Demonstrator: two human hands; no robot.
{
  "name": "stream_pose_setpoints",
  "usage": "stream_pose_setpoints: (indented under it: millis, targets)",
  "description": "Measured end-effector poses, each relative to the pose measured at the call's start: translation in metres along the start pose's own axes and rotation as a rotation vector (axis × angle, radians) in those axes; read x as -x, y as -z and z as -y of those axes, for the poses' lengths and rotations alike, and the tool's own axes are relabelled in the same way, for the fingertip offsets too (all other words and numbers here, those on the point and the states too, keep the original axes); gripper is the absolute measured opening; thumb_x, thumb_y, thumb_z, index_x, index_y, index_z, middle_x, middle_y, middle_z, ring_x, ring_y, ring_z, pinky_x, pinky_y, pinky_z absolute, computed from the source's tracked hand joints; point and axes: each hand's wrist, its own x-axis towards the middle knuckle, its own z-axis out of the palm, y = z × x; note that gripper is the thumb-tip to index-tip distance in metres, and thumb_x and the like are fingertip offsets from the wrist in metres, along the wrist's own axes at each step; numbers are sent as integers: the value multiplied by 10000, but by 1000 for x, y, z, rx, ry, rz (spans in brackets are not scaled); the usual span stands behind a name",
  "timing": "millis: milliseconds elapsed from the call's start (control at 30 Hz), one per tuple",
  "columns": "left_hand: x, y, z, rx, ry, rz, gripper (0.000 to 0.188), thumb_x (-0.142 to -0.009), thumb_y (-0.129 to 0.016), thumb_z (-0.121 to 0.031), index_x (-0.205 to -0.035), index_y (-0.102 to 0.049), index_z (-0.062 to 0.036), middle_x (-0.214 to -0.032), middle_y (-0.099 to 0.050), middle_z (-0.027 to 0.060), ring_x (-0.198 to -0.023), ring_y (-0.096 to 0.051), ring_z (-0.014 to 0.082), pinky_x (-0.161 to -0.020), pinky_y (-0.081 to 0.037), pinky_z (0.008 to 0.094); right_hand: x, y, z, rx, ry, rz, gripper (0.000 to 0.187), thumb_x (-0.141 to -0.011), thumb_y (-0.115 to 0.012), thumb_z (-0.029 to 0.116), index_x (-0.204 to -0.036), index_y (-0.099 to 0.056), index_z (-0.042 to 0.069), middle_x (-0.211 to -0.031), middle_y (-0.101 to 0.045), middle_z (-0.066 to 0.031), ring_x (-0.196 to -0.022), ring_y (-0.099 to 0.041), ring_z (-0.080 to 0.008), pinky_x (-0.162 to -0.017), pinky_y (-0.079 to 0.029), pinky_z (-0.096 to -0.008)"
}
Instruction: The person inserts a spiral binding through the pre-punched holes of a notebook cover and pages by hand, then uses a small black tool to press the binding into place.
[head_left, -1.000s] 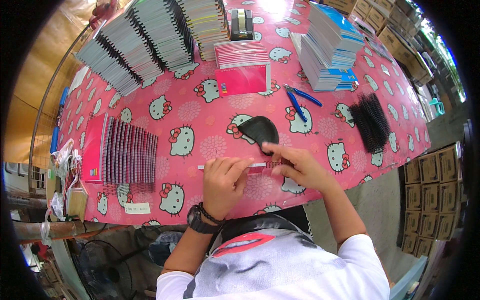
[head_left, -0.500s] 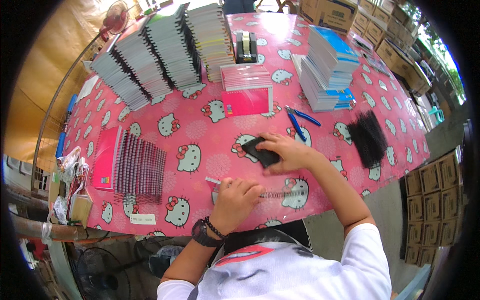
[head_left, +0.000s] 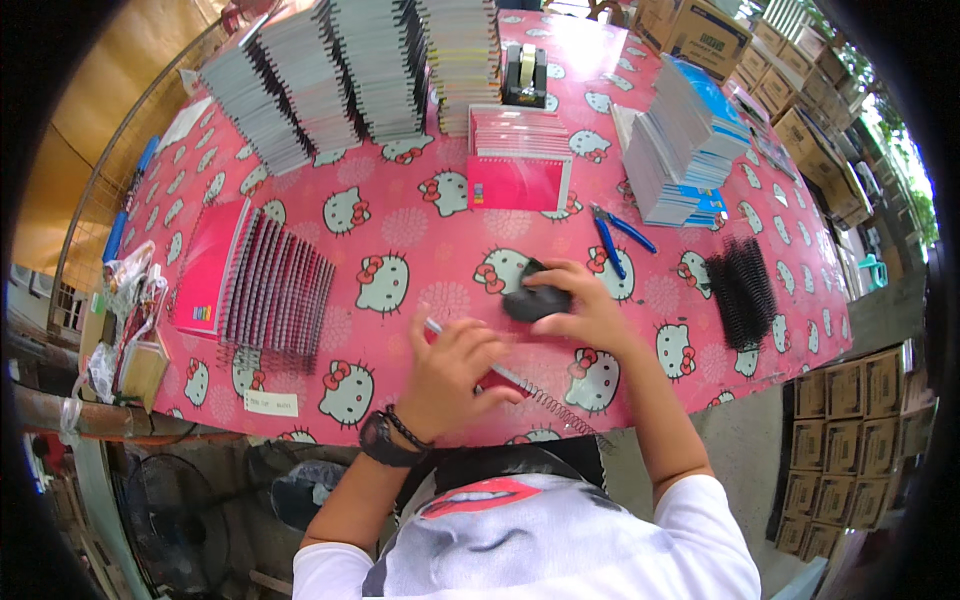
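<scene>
My right hand (head_left: 590, 315) has its fingers closed round a small black pad (head_left: 536, 302), at the middle of the table. To its left, my left hand (head_left: 452, 372) is over a thin notebook with its fingers spread. Only a pale edge of that notebook (head_left: 508, 375) shows beneath the hand; the rest is hidden. A dark spiral coil (head_left: 562, 408) sticks out from the notebook's end toward the table's near edge. Beyond my right hand lie blue-handled cutters (head_left: 618, 245). A heap of black spiral coils (head_left: 740, 292) lies to the right.
Coil-bound pink notebooks (head_left: 275, 285) are stacked at left. Further back are more pink notebooks (head_left: 518, 183), tall stacks of bound books (head_left: 375, 75), a tape dispenser (head_left: 526, 76) and blue-covered books (head_left: 680, 150). Cardboard boxes (head_left: 850, 440) stand at right beyond the table.
My left hand has spread its fingers and moved slightly left. The notebook's coil now slants toward the near edge. My right hand keeps the black pad. The whole view has shifted a little.
</scene>
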Motion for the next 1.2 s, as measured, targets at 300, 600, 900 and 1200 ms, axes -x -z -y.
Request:
stream_pose_setpoints:
  millis: [300, 600, 900, 1200]
  targets:
    - [17, -4, 20, 28, 59, -80, 345, -586, -797, -328, -786, -586, -142, -786, -549, -17, -874, -549, 181, -1029, -206, 548, 46, 0, 20, -272, -121, 145, 573, -643, -733, 522, -955, -697, 43, -1118, -630, -154, -1031, -578, -268, -910, -406, -377]
    - [20, -2, 19, 108, 89, -101, 412, -563, -820, -263, -878, -595, -123, -854, -546, 30, -915, -552, 242, -939, -359, 456, 27, 3, 39, -285, -27, 245, 490, -611, -783, 429, -915, -691, 56, -1141, -617, -150, -1011, -568, -276, -901, -409, -368]
    - [40, -21, 30, 1051, 543, -273, 544, -683, -784, 1, -1097, -437, -65, -947, -554, 91, -785, -607, 151, -579, -515, 295, 24, -8, 41, -456, -91, 324, 499, -641, -773, 399, -966, -675, 33, -1142, -593, -145, -1071, -537, -260, -923, -395, -375]
    - [46, -32, 41, 969, 483, -198, 412, -721, -775, -32, -941, -429, -73, -793, -544, 11, -720, -569, 90, -602, -483, 249, 0, -18, 38, -234, -87, 242, 524, -671, -736, 484, -938, -683, 37, -1085, -607, -154, -1054, -538, -265, -912, -395, -370]
